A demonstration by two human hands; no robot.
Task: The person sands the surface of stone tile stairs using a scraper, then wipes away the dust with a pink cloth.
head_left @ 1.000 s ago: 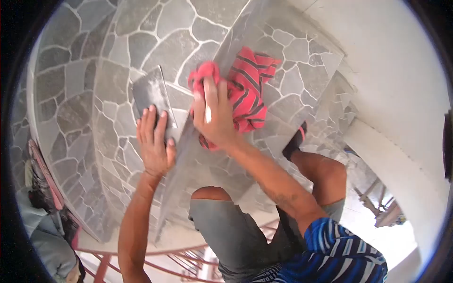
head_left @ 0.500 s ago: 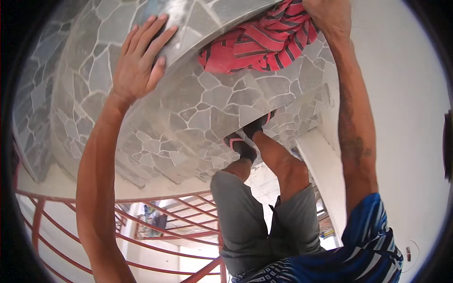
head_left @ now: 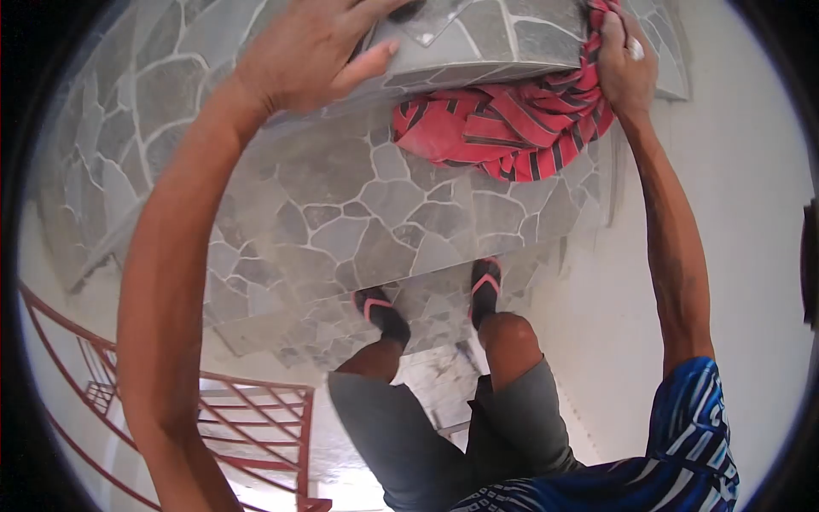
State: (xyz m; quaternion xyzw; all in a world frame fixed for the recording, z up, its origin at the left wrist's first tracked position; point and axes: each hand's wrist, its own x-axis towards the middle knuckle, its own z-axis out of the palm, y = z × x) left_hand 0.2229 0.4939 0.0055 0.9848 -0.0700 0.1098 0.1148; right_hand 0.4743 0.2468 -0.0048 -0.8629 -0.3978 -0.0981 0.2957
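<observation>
A red cloth with dark stripes (head_left: 512, 128) hangs bunched over the edge of an upper stone-patterned step (head_left: 546, 43). My right hand (head_left: 627, 64) is closed on the cloth's twisted end, at the step's right side near the white wall. A pale ring-like spot shows on one of its fingers. On the left, my left hand (head_left: 320, 51) is over the same step, thumb apart from the other fingers, whose tips are partly cut off by the top of the frame. Nothing shows in it.
Lower stone-patterned steps (head_left: 333, 230) lie below, with my feet in dark socks and sandals (head_left: 380, 311) on one of them. A red metal railing (head_left: 256, 427) runs at the lower left. The white wall (head_left: 751, 213) stands on the right.
My left hand has moved right and up in the view. My right hand and the cloth sit further right, the cloth's end now twisted in the grip. My feet appear lower and further apart.
</observation>
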